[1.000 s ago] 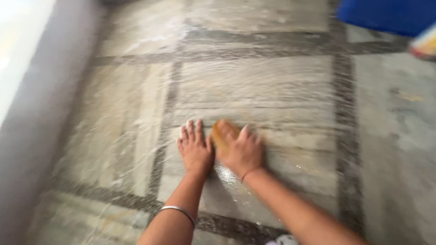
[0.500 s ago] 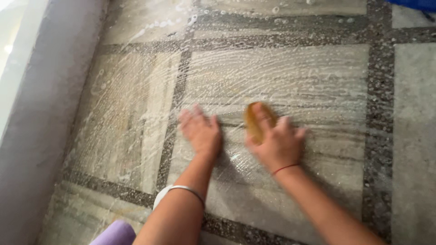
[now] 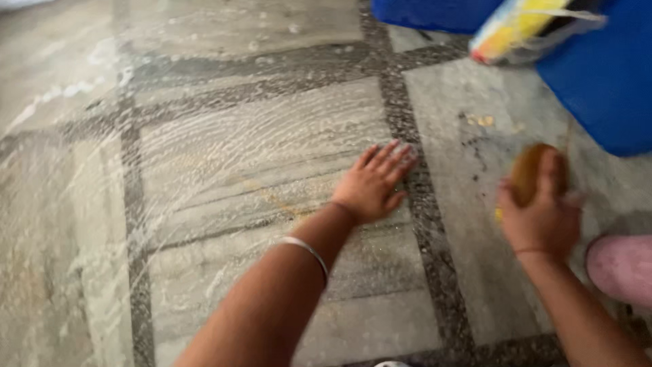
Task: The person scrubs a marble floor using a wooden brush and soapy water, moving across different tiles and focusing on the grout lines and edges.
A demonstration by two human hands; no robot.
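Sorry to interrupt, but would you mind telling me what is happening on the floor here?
A person is bent over a wet, soapy stone floor. The left hand is pressed flat on the tiles, a silver bangle on that forearm. The right hand grips a brown scrubbing brush over a drier tile with a few specks of dirt. A blue object and a yellow packet lie beyond, and something pink sits at the right edge.

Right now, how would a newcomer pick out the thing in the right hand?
Start from the big blue object at the upper right, then drop to the wet stone floor beside it. The right hand grips an oval, orange-brown scrubbing brush there, the only brown, rounded thing among grey slabs.
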